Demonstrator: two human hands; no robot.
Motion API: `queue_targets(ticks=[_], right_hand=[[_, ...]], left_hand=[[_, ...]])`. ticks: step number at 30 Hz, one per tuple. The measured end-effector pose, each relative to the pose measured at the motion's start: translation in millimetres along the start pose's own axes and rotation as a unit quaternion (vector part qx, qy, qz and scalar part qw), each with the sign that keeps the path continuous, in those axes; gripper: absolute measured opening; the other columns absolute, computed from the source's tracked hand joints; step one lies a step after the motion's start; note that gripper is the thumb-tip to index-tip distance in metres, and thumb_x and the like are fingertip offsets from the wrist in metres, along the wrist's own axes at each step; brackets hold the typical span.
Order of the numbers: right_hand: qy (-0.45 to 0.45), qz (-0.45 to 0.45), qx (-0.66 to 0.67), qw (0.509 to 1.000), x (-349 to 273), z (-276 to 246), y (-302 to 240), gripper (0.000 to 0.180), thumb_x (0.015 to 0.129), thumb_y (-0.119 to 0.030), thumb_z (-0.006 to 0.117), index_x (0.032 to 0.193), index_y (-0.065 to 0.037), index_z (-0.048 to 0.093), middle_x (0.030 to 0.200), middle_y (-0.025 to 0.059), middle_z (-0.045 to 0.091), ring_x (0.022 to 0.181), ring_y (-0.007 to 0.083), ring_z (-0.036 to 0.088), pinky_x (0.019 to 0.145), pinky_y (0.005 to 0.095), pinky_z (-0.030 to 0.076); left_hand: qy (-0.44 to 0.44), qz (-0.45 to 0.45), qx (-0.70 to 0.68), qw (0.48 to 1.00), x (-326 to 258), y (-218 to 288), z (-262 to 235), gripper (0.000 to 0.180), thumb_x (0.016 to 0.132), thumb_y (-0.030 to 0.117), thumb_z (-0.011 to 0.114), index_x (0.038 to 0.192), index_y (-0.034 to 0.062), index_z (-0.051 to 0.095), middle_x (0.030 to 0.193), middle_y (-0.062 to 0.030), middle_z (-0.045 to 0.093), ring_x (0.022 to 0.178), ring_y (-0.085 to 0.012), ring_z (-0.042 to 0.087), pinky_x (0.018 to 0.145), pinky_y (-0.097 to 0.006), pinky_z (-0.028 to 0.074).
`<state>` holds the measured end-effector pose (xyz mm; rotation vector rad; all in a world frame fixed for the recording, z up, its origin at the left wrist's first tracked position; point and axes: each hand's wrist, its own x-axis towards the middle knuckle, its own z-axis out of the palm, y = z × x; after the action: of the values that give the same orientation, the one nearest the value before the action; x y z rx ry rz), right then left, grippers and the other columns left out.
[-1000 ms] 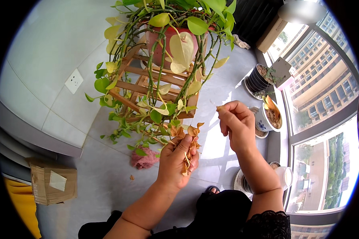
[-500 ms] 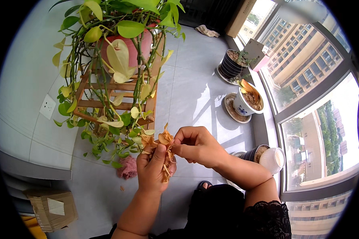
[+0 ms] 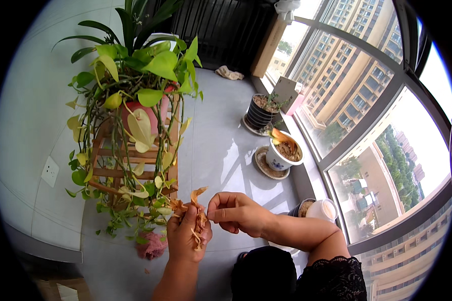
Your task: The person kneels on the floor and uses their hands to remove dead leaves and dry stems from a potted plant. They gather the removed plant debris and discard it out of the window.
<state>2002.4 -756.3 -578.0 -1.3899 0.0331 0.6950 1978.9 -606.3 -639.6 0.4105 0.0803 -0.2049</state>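
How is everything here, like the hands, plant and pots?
Dry leaves: brown, curled
Left hand: closed around them
Right hand: fingers curled; can't tell if pinching anything
Trailing plant: green and yellow, hanging
Red pot: upright on wooden stand
White pot: upright on saucer
Striped pot: upright on saucer
Pink cloth: crumpled on floor

Dried leaves (image 3: 201,223): papery, crinkled, matt
Plant stand (image 3: 105,172): smooth wood
Floor tiles (image 3: 211,150): smooth, faintly glossy
Pink cloth (image 3: 151,246): rough, fluffy
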Motion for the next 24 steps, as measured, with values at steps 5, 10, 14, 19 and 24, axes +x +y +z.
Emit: queue_targets(ticks=[5, 10, 14, 19, 24], right_hand=[[0.033, -0.099, -0.068, 0.992, -28.6, 4.8, -21.2, 0.017, 0.085, -0.013, 0.064, 0.095, -0.005, 0.054, 0.077, -0.0006, 0.055, 0.054, 0.0056, 0.047, 0.046, 0.0203, 0.037], [0.233, -0.504, -0.509, 0.657, -60.2, 0.7, -83.9, 0.027, 0.076, -0.005, 0.070, 0.099, -0.002, 0.055, 0.092, 0.0085, 0.059, 0.068, 0.0128, 0.058, 0.054, 0.0237, 0.048], [0.273, -0.590, -0.613, 0.448, -76.5, -10.0, -134.9, 0.033, 0.073, -0.001, 0.069, 0.103, -0.003, 0.056, 0.095, 0.0143, 0.057, 0.082, 0.0260, 0.059, 0.066, 0.0304, 0.049], [0.446, -0.561, -0.690, 0.102, -93.3, -54.5, -256.1, 0.048, 0.069, -0.016, 0.072, 0.114, -0.012, 0.055, 0.134, 0.0171, 0.035, 0.127, 0.0371, 0.032, 0.101, 0.0478, 0.031], [0.623, -0.323, -0.694, -0.160, -191.9, -112.1, -427.3, 0.059, 0.085, -0.027, 0.061, 0.138, -0.021, 0.036, 0.148, 0.0116, 0.025, 0.137, 0.0368, 0.017, 0.109, 0.0555, 0.017]], left_hand=[[-0.035, 0.001, -0.056, 0.998, 0.2, 13.5, 9.3, 0.021, 0.093, 0.022, 0.054, 0.088, 0.0022, 0.057, 0.062, -0.0059, 0.051, 0.039, -0.0151, 0.045, 0.029, -0.023, 0.033], [-0.068, 0.018, -0.066, 0.995, -10.7, 27.0, 23.6, 0.022, 0.093, 0.021, 0.054, 0.084, 0.0007, 0.056, 0.059, -0.0051, 0.050, 0.037, -0.0145, 0.044, 0.031, -0.024, 0.030], [-0.054, -0.020, -0.077, 0.995, -4.0, 21.9, 23.7, 0.022, 0.094, 0.021, 0.052, 0.084, 0.0012, 0.056, 0.059, -0.0048, 0.049, 0.037, -0.0142, 0.043, 0.031, -0.024, 0.029], [-0.042, -0.027, -0.032, 0.998, -2.8, 11.1, -0.2, 0.024, 0.097, 0.024, 0.046, 0.090, 0.0035, 0.056, 0.061, -0.0058, 0.050, 0.038, -0.0145, 0.044, 0.030, -0.024, 0.031], [-0.019, -0.120, 0.098, 0.988, -16.2, -21.4, 6.4, 0.012, 0.092, 0.016, 0.056, 0.082, 0.0106, 0.053, 0.059, -0.0009, 0.049, 0.040, -0.0085, 0.041, 0.033, -0.019, 0.034]])
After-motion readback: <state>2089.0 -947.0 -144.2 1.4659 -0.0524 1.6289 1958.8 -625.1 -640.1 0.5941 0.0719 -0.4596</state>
